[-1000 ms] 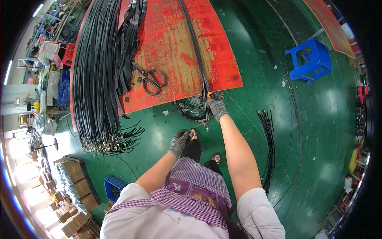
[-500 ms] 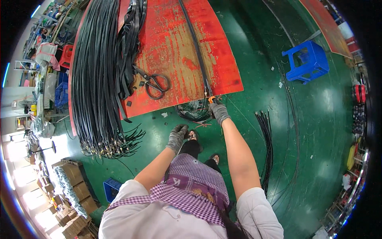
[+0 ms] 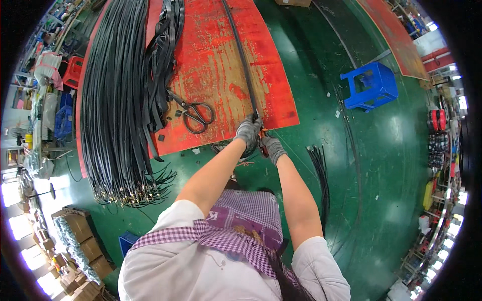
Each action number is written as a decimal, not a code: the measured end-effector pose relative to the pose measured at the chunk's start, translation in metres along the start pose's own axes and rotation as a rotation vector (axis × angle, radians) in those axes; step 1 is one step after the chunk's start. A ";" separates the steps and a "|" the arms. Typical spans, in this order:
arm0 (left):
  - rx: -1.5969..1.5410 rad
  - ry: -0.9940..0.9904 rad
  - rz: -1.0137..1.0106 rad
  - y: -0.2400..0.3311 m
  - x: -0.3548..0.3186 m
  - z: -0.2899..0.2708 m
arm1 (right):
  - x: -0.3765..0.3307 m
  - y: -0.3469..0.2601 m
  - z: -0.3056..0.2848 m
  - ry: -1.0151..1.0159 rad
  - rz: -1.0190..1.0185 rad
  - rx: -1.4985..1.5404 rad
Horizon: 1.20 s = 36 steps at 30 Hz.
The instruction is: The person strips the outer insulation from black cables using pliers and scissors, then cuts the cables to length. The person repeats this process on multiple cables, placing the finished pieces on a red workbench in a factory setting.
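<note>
I have the left hand point(image 3: 247, 131) closed on the near end of the black strip point(image 3: 240, 52), at the edge of the red table point(image 3: 282, 95); just beside it, my right hand point(image 3: 273, 149) grips a small orange tool point(image 3: 262, 132).

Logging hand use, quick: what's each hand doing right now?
Left hand: at the near end of the black strip; its grip cannot be told.
Right hand: closed, holding a tool with orange on it.
</note>
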<state>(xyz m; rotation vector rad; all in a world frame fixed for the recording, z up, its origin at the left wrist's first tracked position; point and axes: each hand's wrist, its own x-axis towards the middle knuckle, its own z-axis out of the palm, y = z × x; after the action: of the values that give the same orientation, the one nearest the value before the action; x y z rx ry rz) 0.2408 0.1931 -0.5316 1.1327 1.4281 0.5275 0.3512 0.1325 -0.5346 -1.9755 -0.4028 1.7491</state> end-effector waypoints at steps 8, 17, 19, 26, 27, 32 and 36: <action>0.021 -0.070 -0.001 0.061 -0.012 -0.025 | -0.066 -0.109 -0.013 -0.180 -0.014 -0.036; -0.176 -0.120 -0.234 0.067 -0.006 -0.011 | -0.008 -0.147 -0.026 -0.369 -0.015 -0.109; -0.640 -0.095 -0.289 0.048 0.014 0.002 | 0.004 -0.149 -0.027 -0.404 0.085 -0.054; -0.665 0.290 -0.273 0.050 0.043 0.009 | 0.019 -0.152 -0.034 -0.471 0.141 -0.136; -0.616 0.284 -0.275 0.061 0.041 0.008 | 0.027 -0.149 -0.037 -0.480 0.134 -0.118; -0.949 0.213 -0.404 0.100 0.018 0.003 | 0.048 -0.137 -0.034 -0.429 0.057 -0.281; -1.283 0.028 -0.416 0.069 0.006 -0.002 | 0.062 -0.123 -0.029 -0.428 0.015 -0.335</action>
<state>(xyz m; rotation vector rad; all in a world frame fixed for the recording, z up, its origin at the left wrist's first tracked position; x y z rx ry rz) 0.2628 0.2280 -0.4763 -0.1901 0.9612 0.9375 0.3997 0.2641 -0.5208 -1.7995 -0.8749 2.2350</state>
